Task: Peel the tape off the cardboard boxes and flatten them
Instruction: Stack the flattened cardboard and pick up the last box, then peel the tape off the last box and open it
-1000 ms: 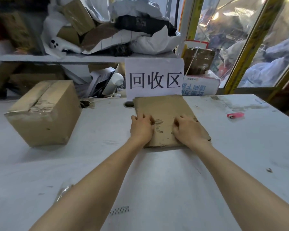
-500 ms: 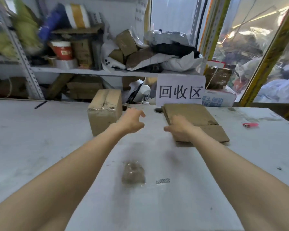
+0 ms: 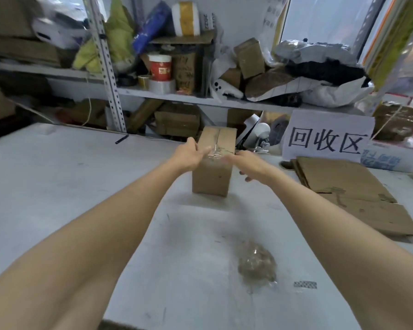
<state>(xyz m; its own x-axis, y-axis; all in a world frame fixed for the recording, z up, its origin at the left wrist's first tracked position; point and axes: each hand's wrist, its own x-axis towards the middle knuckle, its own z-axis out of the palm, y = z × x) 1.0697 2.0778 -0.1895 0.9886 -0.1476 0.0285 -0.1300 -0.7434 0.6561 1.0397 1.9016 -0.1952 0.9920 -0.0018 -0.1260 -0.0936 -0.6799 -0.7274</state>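
Grip, left hand (image 3: 188, 155): fingers straight, laid against the top left edge of the sealed cardboard box (image 3: 212, 179); nothing clasped.
Grip, right hand (image 3: 248, 165): fingers loosely extended toward the box's top right edge, nothing held; blur hides whether they touch.
Box: upright on the white table (image 3: 57, 186), flaps closed.
Clear tape (image 3: 214, 154): wrinkled, along the box's top seam, between the two hands.
Flattened cardboard (image 3: 343, 186): stacked flat, right of the box, apart from it.
Wad of peeled tape (image 3: 256, 264): nearer the person than the box, slightly right of it.
Tape scrap (image 3: 305, 284): right of the wad, farther from the box.
Paper sign (image 3: 327, 136): standing behind and right of the box.
Shelf (image 3: 200, 100): cluttered, behind the box.
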